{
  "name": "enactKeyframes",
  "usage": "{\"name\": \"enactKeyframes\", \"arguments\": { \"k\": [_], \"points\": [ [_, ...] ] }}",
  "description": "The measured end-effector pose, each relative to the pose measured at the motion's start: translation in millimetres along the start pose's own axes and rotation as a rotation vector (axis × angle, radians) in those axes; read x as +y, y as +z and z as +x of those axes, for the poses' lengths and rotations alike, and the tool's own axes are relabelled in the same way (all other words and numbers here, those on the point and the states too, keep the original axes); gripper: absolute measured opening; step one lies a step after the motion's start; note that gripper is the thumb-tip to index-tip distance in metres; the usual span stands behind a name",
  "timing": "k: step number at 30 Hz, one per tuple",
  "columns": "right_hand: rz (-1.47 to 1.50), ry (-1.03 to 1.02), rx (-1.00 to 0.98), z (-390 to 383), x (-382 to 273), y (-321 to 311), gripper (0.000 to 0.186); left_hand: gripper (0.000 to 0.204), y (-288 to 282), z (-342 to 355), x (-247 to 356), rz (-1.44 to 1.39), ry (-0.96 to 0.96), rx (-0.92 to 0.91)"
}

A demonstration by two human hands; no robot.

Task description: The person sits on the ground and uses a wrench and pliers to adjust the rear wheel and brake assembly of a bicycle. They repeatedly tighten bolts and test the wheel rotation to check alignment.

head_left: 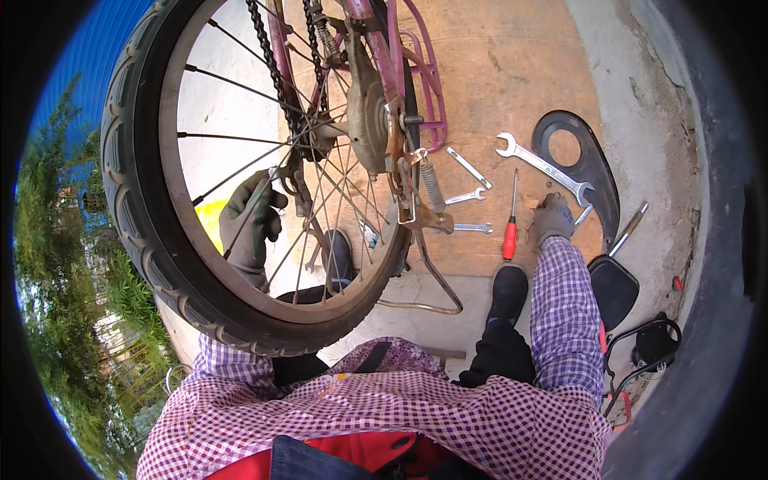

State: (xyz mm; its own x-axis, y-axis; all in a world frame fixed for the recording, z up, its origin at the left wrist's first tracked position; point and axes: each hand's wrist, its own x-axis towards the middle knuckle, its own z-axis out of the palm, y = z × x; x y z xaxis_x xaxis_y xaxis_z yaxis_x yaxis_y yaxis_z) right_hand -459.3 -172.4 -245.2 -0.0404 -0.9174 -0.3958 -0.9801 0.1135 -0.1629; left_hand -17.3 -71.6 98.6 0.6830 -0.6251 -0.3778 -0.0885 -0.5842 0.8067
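A bicycle wheel (pixel 216 320) with a black tyre stands in front of me on the left, with a chain (pixel 274 60) and rusty hub parts at its middle. My left hand (pixel 250 224), in a grey glove, is seen through the spokes, just left of the axle. Its fingers are curled in, with a small silvery bit at the fingertips that I cannot make out. My right hand (pixel 554 220), also gloved, is down at the wooden board beside a large open-ended wrench (pixel 548 168). Its fingers are bunched together, and what they hold is hidden.
A red-handled screwdriver (pixel 510 232) lies left of my right hand, near smaller wrenches (pixel 474 228) and a silver bar (pixel 470 168). A black chain guard (pixel 600 176) lies beyond the large wrench. At the right are a black pedal-like piece (pixel 614 290) and a kickstand (pixel 436 276) hangs below the wheel.
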Motion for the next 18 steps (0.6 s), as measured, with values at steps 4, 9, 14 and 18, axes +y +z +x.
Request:
{"name": "enactKeyframes", "arguments": {
  "k": [4, 9, 14, 18],
  "points": [
    [0.24, -0.02, 0.005, -17, -5, -20, 0.02, 0.038, 0, -2, 1, 0.047, -0.028, -0.005],
    [0.845, 0.031, -0.223, -27, -36, -74, 0.02, 0.041, -8, 11, -21, -0.03, 0.024, -0.144],
    [1.183, -0.089, -0.31, -38, -114, -145, 0.018, 0.05, -16, 29, -55, 0.248, 0.229, -0.117],
    [1.216, -0.241, -0.36, -35, -175, -193, 0.019, 0.04, -11, 32, -62, 0.087, 0.307, -0.168]
  ]
}}
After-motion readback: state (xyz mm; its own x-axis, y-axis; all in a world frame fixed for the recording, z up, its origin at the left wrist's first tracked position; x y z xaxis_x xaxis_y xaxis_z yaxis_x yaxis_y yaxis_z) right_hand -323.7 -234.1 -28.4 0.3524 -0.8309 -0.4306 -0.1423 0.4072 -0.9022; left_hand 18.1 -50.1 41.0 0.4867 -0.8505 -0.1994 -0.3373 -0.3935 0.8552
